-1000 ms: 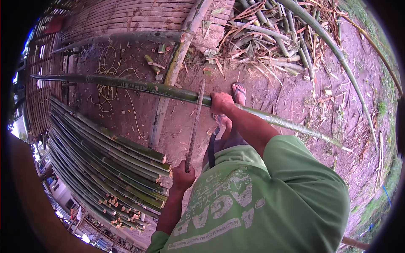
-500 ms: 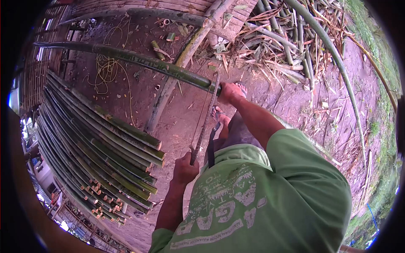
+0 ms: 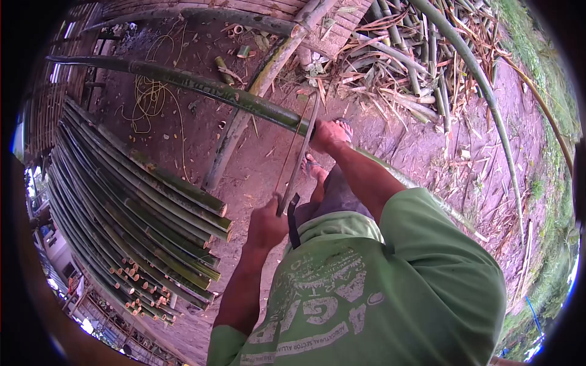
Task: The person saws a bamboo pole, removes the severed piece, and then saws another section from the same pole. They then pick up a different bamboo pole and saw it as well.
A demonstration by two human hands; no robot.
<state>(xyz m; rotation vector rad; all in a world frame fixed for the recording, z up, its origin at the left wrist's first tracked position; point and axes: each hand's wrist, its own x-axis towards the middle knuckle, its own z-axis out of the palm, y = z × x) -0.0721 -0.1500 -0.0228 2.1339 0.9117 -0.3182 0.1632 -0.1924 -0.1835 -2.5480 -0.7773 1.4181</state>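
Observation:
My left hand (image 3: 267, 226) is closed around the handle of a bow saw (image 3: 298, 160), which has a thin blade and a curved frame. The saw lies across a long green bamboo pole (image 3: 201, 85) close to its near end. At that end, just right of the saw, my right hand (image 3: 329, 135) is wrapped around the pole. Under the pole runs a slanting bamboo support (image 3: 268, 67). Whether the blade sits inside a cut cannot be made out.
Cut bamboo poles (image 3: 140, 201) are stacked at left. Bamboo scraps (image 3: 421, 55) lie heaped at upper right. A tangled yellow cord (image 3: 149, 97) rests on the dirt beyond the pole. A bent bamboo stem (image 3: 482, 79) arcs down the right side. My sandalled feet stand below the pole.
My left hand and the saw have moved forward, away from my body, along the saw's length. My right hand keeps its hold on the pole's end. The view has shifted slightly.

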